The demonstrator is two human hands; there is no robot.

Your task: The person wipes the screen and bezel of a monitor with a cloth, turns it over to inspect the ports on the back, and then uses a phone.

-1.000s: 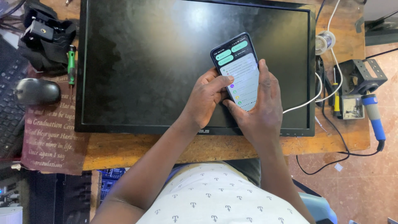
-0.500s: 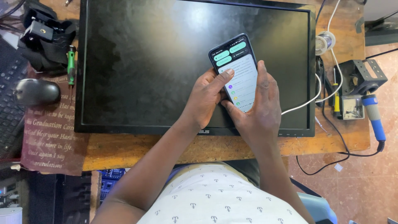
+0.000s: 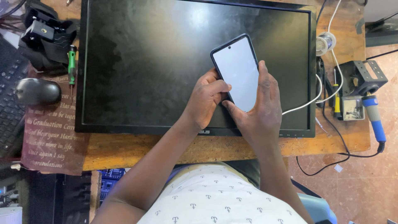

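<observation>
Both of my hands hold a dark-cased smartphone (image 3: 238, 72) above a black flat monitor (image 3: 145, 62) that lies screen-up on a wooden table (image 3: 166, 147). The phone screen is plain white. My left hand (image 3: 205, 99) grips the phone's lower left edge, thumb resting on the bottom of the screen. My right hand (image 3: 259, 110) wraps the lower right side, fingers up along the edge.
A black mouse (image 3: 37, 91), a green-handled screwdriver (image 3: 71, 64) and a black bracket (image 3: 43, 37) lie left of the monitor on a maroon printed cloth (image 3: 49, 137). At right lie a white cable (image 3: 306, 103), a solder spool (image 3: 325, 41), a blue-handled soldering iron (image 3: 375, 120) and a metal stand (image 3: 362, 74).
The phone screen has gone from a chat view with green bubbles to plain white. My hands and the phone stay in nearly the same place.
</observation>
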